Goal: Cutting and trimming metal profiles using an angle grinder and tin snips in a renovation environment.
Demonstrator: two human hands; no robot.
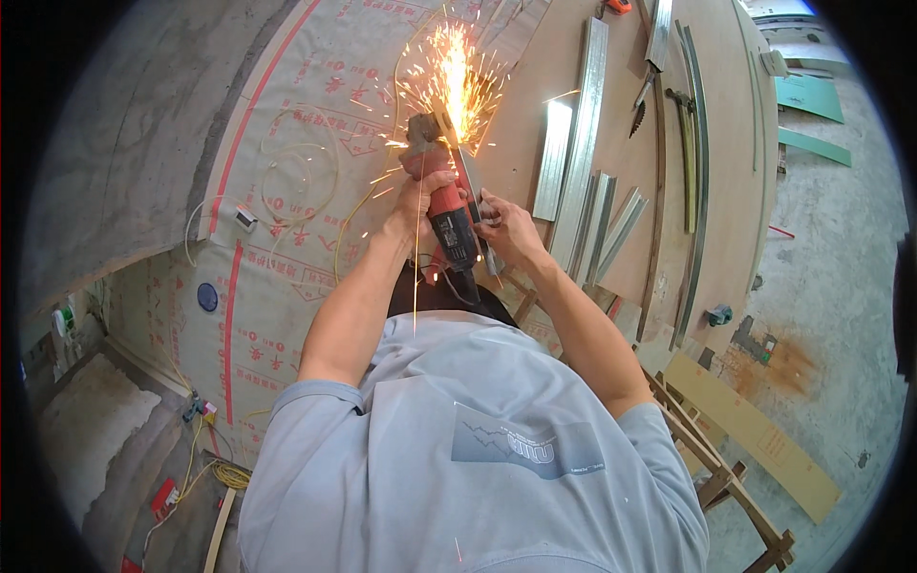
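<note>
Printed pale sheeting (287, 201) with red stripes covers the floor across the left and upper left of the frame, beside a bare grey slab (124, 124) in the upper left corner. A large wooden board (626, 191) fills the upper right, and grey concrete (841, 286) runs along the right edge.

In the upper centre, a red and black angle grinder (447, 201) lies with its head toward the top of the frame, throwing a bright fan of orange sparks (458, 86) upward. The left hand (417, 202) is wrapped around the grinder's red body. Just beside it, the right hand (508, 229) grips a narrow metal strip (467, 181) between thumb and fingers; the strip runs up along the grinder's right side toward the sparks, where glare hides the exact contact.

On the board, right of the hands, lie a long metal channel (580, 134) and several shorter channels (596, 220). Farther right is a hammer (687, 162) with a yellowish handle, next to a long curved-looking metal rail (700, 162). A blue disc (207, 297) rests on the sheeting at left; a coiled yellow cord (229, 475) sits at lower left.
</note>
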